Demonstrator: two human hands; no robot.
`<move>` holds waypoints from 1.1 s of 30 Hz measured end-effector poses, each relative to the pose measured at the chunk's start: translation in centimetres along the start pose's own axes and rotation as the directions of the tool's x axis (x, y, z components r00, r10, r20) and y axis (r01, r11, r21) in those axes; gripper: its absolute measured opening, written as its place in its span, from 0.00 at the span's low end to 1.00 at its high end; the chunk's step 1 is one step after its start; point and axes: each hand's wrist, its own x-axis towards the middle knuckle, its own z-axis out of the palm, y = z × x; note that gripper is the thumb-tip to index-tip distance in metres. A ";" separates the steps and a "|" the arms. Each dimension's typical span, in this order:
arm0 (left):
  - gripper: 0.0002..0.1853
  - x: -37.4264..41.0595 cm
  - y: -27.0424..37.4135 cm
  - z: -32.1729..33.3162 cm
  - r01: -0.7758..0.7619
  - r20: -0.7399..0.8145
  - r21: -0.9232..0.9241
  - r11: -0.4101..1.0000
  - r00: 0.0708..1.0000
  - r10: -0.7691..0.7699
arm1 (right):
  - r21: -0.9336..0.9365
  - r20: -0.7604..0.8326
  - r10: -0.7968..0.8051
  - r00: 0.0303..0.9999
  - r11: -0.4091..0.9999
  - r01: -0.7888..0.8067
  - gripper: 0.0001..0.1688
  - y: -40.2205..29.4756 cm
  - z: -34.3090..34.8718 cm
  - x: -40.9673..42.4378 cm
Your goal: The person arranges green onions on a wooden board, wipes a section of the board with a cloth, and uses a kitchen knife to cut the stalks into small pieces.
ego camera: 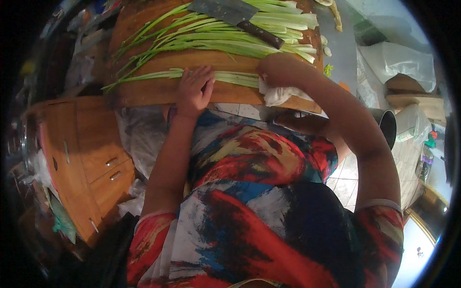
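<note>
A long leafy green stalk (pixel 236 77), likely scallion or garlic shoot, lies along the near side of a wooden board (pixel 162 95). My left hand (pixel 197 88) rests on its middle, fingers pointing away from me. My right hand (pixel 275 73) is closed on a white cloth (pixel 275 94) at the stalk's right end; the cloth covers that end. Beyond both hands, several more green stalks (pixel 212 39) lie spread across the board. On top of them rests a cleaver (pixel 227 10) with a dark handle, its blade to the left.
Scraps of peel (pixel 336 16) lie on the grey surface right of the board. Wooden drawers (pixel 104 158) stand at the lower left, beside plastic bags (pixel 144 136). A metal pot (pixel 387 126) is on the tiled floor at the right, near a clear plastic bag (pixel 405 63).
</note>
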 end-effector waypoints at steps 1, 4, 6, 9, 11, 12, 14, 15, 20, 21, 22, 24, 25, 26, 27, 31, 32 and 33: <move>0.10 0.1 0.2 0.1 -0.009 -0.024 -0.005 1.000 1.000 0.009 | 0.015 -0.071 -0.068 0.995 0.997 0.070 0.12 0.7 -0.1 0.5; 0.10 0.0 -0.2 0.5 -0.010 -0.025 0.018 1.000 1.000 0.011 | 0.119 -0.251 -0.024 0.968 0.991 0.055 0.15 -1.5 0.3 2.7; 0.10 0.0 -0.5 0.4 -0.019 -0.006 0.038 0.999 1.000 0.019 | 0.094 -0.217 0.048 0.975 0.995 -0.028 0.17 -3.1 2.1 4.4; 0.10 -0.2 -0.8 0.0 -0.019 0.004 0.032 0.999 1.000 0.019 | 0.069 -0.145 0.024 0.989 0.998 -0.014 0.17 -2.4 2.0 3.4; 0.11 -0.3 -0.5 0.1 -0.001 -0.016 -0.018 1.000 1.000 0.001 | -0.004 -0.033 0.033 0.999 0.999 -0.034 0.16 -1.9 0.9 1.9; 0.11 -0.2 -0.5 0.2 -0.002 -0.008 -0.011 1.000 1.000 0.002 | -0.054 0.022 0.028 0.999 0.998 -0.026 0.16 -1.4 0.4 1.2; 0.12 0.0 -0.5 0.3 -0.007 0.010 0.000 1.000 1.000 0.007 | -0.048 -0.024 -0.010 1.000 0.999 0.009 0.15 -1.0 -0.2 0.9; 0.12 0.1 -0.4 0.5 -0.005 0.005 -0.017 1.000 1.000 0.005 | 0.010 -0.125 -0.033 0.992 0.999 0.035 0.15 -1.1 0.1 1.3; 0.11 -0.1 -1.1 0.2 -0.013 0.089 0.065 0.998 0.996 0.007 | 0.278 -0.310 0.078 0.948 0.961 0.012 0.20 -4.5 5.0 4.1; 0.11 -0.2 -0.9 -0.2 0.012 0.091 0.037 0.999 0.996 -0.015 | 0.315 -0.315 0.104 0.943 0.949 0.001 0.21 -3.8 5.7 2.9; 0.11 -0.1 -0.6 -0.7 0.041 0.092 0.018 0.999 0.995 -0.042 | 0.350 -0.323 0.121 0.939 0.937 -0.001 0.23 -2.8 6.0 1.1; 0.11 0.1 -0.4 -0.7 0.025 0.095 0.023 0.999 0.995 -0.027 | 0.415 -0.227 0.195 0.954 0.906 -0.086 0.25 0.0 4.9 -3.5; 0.11 0.0 -0.5 -0.7 0.021 0.098 0.030 0.999 0.995 -0.024 | 0.439 -0.120 0.250 0.961 0.881 -0.174 0.26 1.4 4.0 -6.7; 0.11 0.4 -0.2 -0.3 0.017 0.090 0.008 1.000 0.996 -0.017 | 0.340 -0.212 0.174 0.962 0.936 -0.094 0.25 3.7 4.5 -9.7; 0.11 0.4 -0.1 -0.3 0.021 0.084 -0.005 1.000 0.996 -0.021 | 0.336 -0.031 0.314 0.949 0.898 -0.285 0.25 4.9 3.7 -12.1; 0.11 0.4 0.5 -0.4 0.047 0.077 0.003 0.999 0.996 -0.047 | 0.343 -0.077 0.450 0.890 0.850 -0.400 0.17 10.7 3.0 -19.0; 0.11 0.3 0.4 -0.4 0.061 0.085 0.013 0.998 0.994 -0.062 | 0.357 -0.133 0.490 0.862 0.835 -0.419 0.17 11.0 2.2 -19.5; 0.12 0.2 0.1 -0.6 0.074 0.093 0.033 0.997 0.993 -0.077 | 0.377 -0.192 0.522 0.831 0.821 -0.429 0.17 11.0 1.4 -19.6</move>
